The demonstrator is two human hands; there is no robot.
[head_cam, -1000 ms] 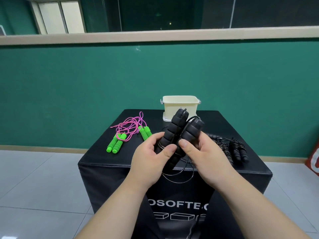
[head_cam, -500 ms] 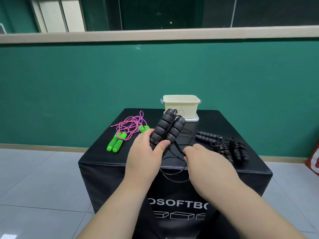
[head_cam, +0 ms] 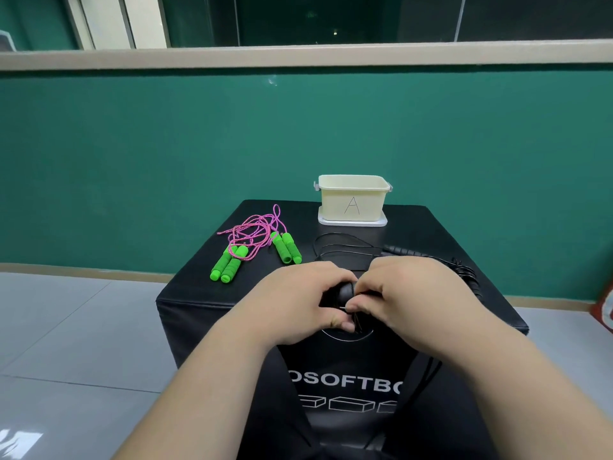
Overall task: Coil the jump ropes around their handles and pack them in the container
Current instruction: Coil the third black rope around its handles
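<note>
Head view. Both hands work low over the near edge of the black table (head_cam: 428,227), knuckles toward the camera. Left hand (head_cam: 305,303): grip narrow, fingers curled round the black handles (head_cam: 345,291), of which only one rounded end shows between the two hands. Right hand (head_cam: 414,300): grip narrow as well, thumb and forefinger pinching the thin black cord (head_cam: 341,244) just beside the handles. Slack cord lies in loops on the table behind the hands, and a short arc shows below them. The cream container (head_cam: 353,202), marked "A", stands open at the far edge of the table on a white lid (head_cam: 351,223), well apart from the hands; its inside cannot be seen. To the left lie two pairs of green handles (head_cam: 229,267), uncoiled, with pink cord (head_cam: 252,229) tangled between them. To the right, another black handle (head_cam: 401,252) lies on the table, and a dark bundle of rope (head_cam: 467,273) sits partly hidden behind the right hand.
</note>
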